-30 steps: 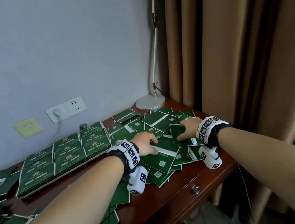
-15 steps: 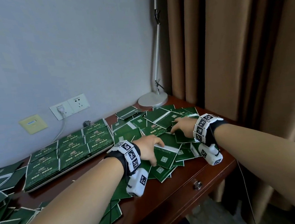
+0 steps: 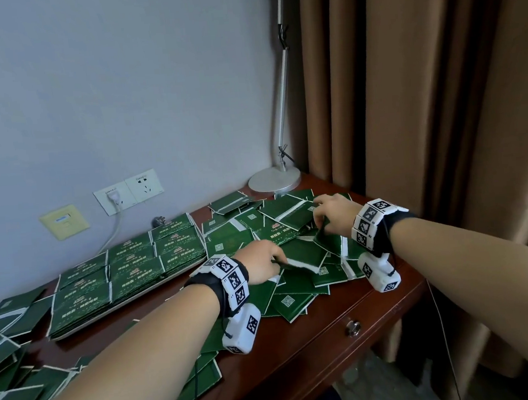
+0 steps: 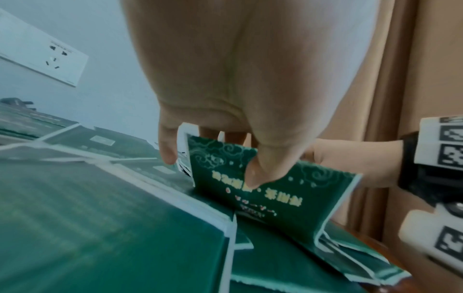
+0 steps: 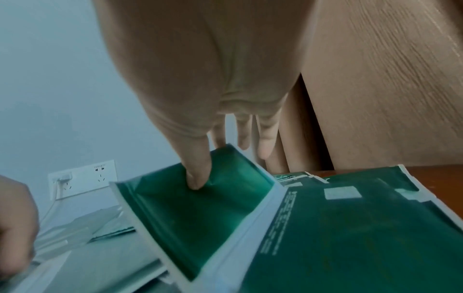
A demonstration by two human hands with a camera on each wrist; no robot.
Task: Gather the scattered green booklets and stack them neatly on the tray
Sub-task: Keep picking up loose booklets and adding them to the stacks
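- Pinching a green booklet (image 4: 270,190) with my left hand (image 3: 261,262), thumb on its printed cover, I have it tilted up off the loose pile (image 3: 291,293) on the tabletop (image 3: 345,307).
- My right hand (image 3: 332,214) grips a second booklet (image 5: 198,210) just beside the first: thumb pressed on its green face, other fingers behind its raised edge.
- Neat stacks (image 3: 129,275) of booklets fill the tray (image 3: 113,312) left of the pile.

Grey wall (image 3: 102,86), brown curtain (image 3: 422,90), wooden desk (image 3: 316,338), lamp (image 3: 273,179).
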